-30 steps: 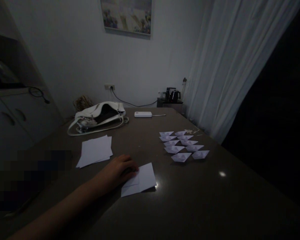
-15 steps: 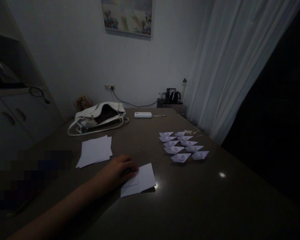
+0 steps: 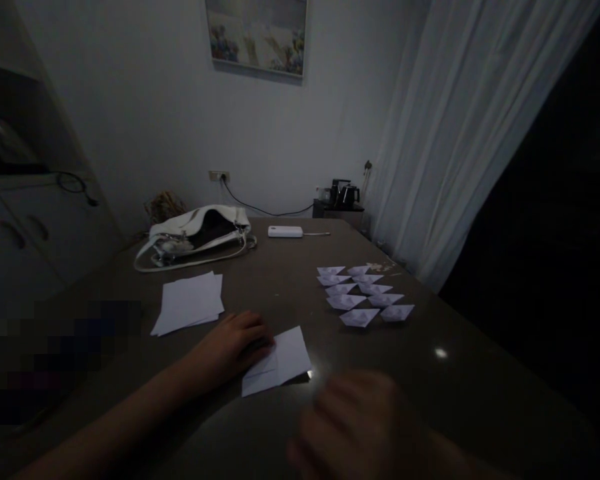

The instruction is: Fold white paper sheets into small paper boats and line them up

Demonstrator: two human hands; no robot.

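In the head view, the left hand [image 3: 245, 341] rests bent fingers on the folded paper [image 3: 291, 355] beneath them; whether they pinch it, I cannot tell. The right hand [image 3: 357, 423] is blurred, its fingers seemingly curled, any hold unclear; paper boats [image 3: 359, 318] lie beyond them.

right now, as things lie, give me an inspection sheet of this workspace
Surface: dark, glossy table showing bright reflections.
Paper: partly folded sheet; loose stack of white paper; ten folded paper boats in two rows, right of the sheet.
Clutter: white handbag, open; white power bank; pale scraps behind the boats.
Hands: left hand rests on the folded sheet; right hand blurred, grip unclear.
Cables: short cord at the power bank; black cord sagging from the wall outlet.
Surroundings: sheer curtain; framed picture; black kettle.
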